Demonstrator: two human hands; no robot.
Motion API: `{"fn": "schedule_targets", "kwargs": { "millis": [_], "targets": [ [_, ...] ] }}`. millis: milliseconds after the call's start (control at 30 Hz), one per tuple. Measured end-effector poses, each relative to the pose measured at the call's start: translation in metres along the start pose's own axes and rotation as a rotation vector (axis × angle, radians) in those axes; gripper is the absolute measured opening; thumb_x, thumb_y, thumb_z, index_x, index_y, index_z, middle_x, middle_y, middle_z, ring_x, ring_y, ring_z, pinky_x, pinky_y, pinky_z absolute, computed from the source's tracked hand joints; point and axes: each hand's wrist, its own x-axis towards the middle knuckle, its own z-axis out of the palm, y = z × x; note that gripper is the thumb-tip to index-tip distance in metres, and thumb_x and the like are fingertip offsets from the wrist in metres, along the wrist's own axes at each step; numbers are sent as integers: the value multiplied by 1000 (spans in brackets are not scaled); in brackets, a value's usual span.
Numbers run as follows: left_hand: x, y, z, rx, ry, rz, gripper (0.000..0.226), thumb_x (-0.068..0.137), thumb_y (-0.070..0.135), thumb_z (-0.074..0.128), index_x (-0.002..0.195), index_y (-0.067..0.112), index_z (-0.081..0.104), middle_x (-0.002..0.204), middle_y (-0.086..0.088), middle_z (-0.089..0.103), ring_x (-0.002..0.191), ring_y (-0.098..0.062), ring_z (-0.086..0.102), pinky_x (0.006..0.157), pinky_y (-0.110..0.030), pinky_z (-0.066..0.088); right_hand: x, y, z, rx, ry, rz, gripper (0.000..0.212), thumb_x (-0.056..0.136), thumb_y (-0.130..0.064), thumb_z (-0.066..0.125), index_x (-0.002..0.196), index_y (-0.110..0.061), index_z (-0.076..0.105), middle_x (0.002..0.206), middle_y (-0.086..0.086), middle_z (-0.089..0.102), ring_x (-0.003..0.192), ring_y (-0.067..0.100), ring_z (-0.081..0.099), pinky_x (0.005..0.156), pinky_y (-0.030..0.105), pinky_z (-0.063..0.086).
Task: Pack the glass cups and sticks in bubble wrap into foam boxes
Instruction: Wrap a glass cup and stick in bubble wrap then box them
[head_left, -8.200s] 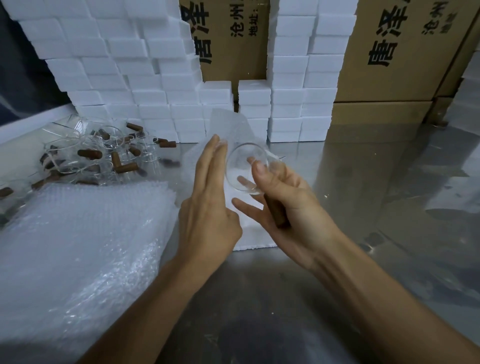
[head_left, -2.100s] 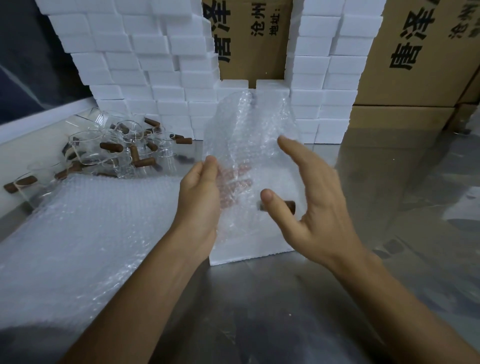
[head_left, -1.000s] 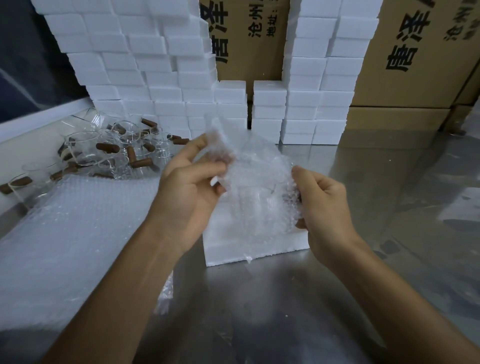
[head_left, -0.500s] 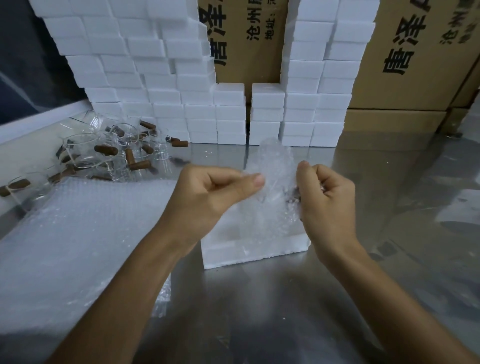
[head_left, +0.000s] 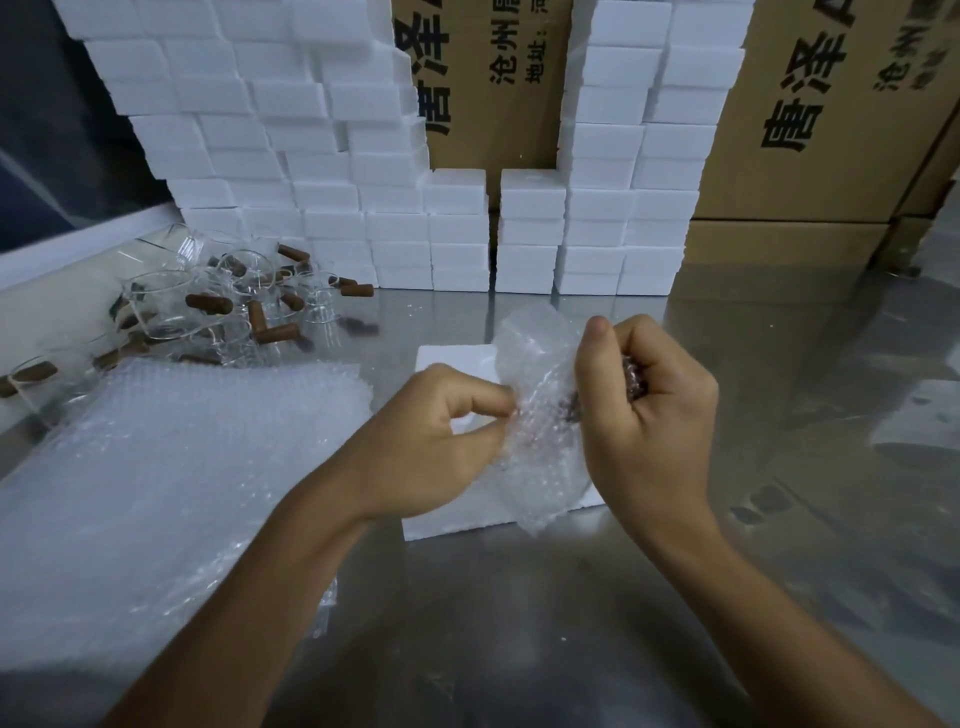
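Between both hands I hold a bubble-wrap bundle above a white foam box lying on the steel table. A brown stick shows faintly through the wrap; the glass cup inside is hard to make out. My left hand pinches the wrap's left edge with thumb and fingers. My right hand is curled round the bundle's right side. A pile of bare glass cups and brown sticks lies at the far left.
A stack of bubble-wrap sheets covers the table's left side. Stacked white foam boxes form a wall at the back, with brown cardboard cartons behind and to the right. The shiny steel tabletop stretches toward me and to the right.
The loose sheet has been folded and rolled tightly round the cup and stick. Both hands have drawn closer and lowered the bundle toward the foam box.
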Motion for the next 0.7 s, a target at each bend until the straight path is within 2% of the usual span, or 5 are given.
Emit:
{"fn": "schedule_targets", "kwargs": {
  "millis": [167,300,433,567,700],
  "targets": [
    [-3,-13,4,-136,-95,-9,40,87,20,48,113,0,71,117,-4,66,113,-10,58,102,-27,44,5,7,-4,17,37,109,44,98,-14,54,57,-11,38,51,0,38,47,5,35,49,16,30],
    [-3,-3,10,-246,124,45,31,77,50,56,81,24,73,90,4,64,89,-7,61,86,-18,44,10,6,-6,59,84,191,46,100,-11,54,57,-9,37,48,-12,37,46,2,35,49,11,28],
    [1,4,29,-294,306,162,73,70,57,74,132,40,39,135,11,47,116,-4,58,88,-19,50,13,7,-6,209,93,381,47,102,-24,55,60,-10,39,52,-6,38,52,11,36,52,29,34],
    [4,6,52,-409,439,55,63,64,53,84,115,37,52,115,9,65,103,-10,66,75,-20,56,11,9,-7,358,-147,607,60,99,-44,54,96,16,56,77,33,57,64,37,56,59,45,49],
    [6,2,43,-383,582,8,40,64,47,78,91,21,64,95,-10,73,87,-32,70,75,-50,59,14,10,-10,433,-254,629,33,86,-32,69,87,2,69,53,-8,56,47,2,50,48,14,41]
  ]
}}
